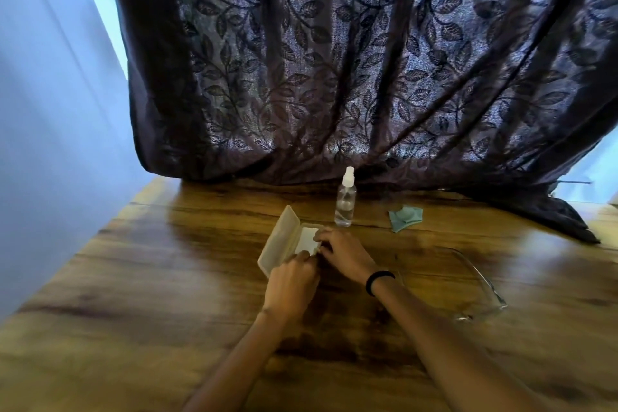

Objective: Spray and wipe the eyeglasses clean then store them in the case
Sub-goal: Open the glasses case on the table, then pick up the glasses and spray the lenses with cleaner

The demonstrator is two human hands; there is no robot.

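A cream eyeglass case (280, 241) stands open on the wooden table, its lid tilted up to the left. My left hand (290, 284) grips the near end of the case. My right hand (344, 252) holds its right side, fingertips on the pale inner lining. The clear-framed eyeglasses (481, 291) lie unfolded on the table to the right of my right forearm. A clear spray bottle (346, 199) with a white cap stands upright just behind the case. A crumpled teal cloth (405, 217) lies to the right of the bottle.
A dark leaf-patterned curtain (368, 60) hangs behind the table and drapes onto its back edge at the right. The wooden table (133, 294) reaches to a pale wall at the left. A black band is around my right wrist.
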